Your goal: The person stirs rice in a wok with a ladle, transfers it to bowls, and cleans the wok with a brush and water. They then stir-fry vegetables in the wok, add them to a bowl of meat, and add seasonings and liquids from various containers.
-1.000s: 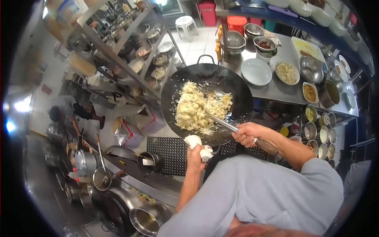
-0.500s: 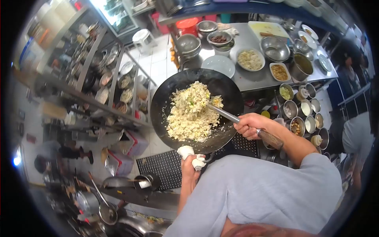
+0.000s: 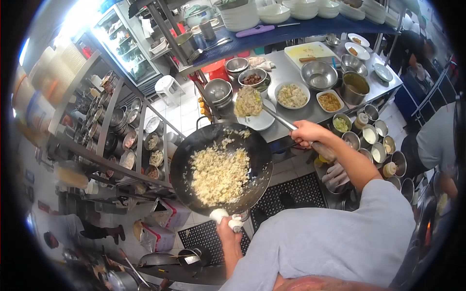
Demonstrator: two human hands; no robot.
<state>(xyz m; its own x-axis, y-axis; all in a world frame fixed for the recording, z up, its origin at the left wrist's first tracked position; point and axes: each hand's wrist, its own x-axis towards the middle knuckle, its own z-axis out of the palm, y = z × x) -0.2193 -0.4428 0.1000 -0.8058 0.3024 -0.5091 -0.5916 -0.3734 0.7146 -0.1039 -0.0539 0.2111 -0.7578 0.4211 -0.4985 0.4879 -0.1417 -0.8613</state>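
Fried rice [image 3: 219, 177], pale with yellow bits, lies spread in the black wok [image 3: 262, 174] left of the frame's centre, and a further heap of it sits on the ladle [image 3: 281, 119] in the upper middle. Our right hand [image 3: 309, 134], right of centre, is closed around the ladle's handle, whose wooden end sticks out beyond our fist toward the lower right. We see the heaped ladle over a white plate [image 3: 263, 121], hiding part of it; whether the two touch, we cannot tell. Our left hand [image 3: 227, 233], at the lower middle, grips a bunched white cloth [image 3: 218, 214] at the wok's near rim; we cannot make out whether the cloth wraps a handle. On the steel table [image 3: 286, 73] at the upper right, we have a white bowl [image 3: 292, 107] of pale food beside the plate, then a steel bowl [image 3: 319, 75] and a cutting board [image 3: 310, 51].
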